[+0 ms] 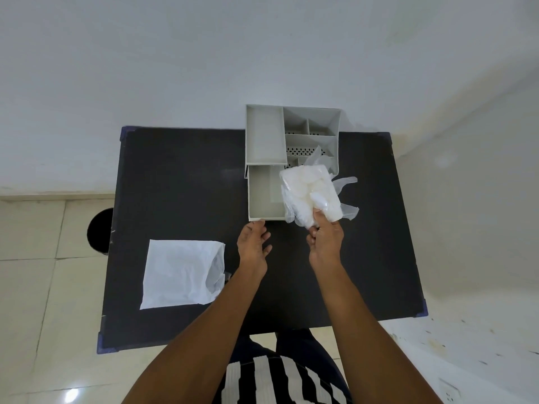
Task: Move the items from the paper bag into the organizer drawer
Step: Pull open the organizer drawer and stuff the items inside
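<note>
A grey organizer (291, 135) stands at the far edge of the black table (180, 185), and its drawer (264, 196) is pulled out toward me with a bare floor. My right hand (325, 240) grips a clear plastic packet of white items (309, 193), held over the drawer's right side with loose plastic trailing to the right. Fingers apart, my left hand (253, 242) rests at the drawer's front lip, its fingertips touching the edge. The white paper bag (182, 274) lies flat on the table's left side, mouth facing right.
The organizer's right half has several open compartments (310, 132) with perforated floors. A dark round bin (100, 230) stands on the tiled floor left of the table. A wall runs behind the table.
</note>
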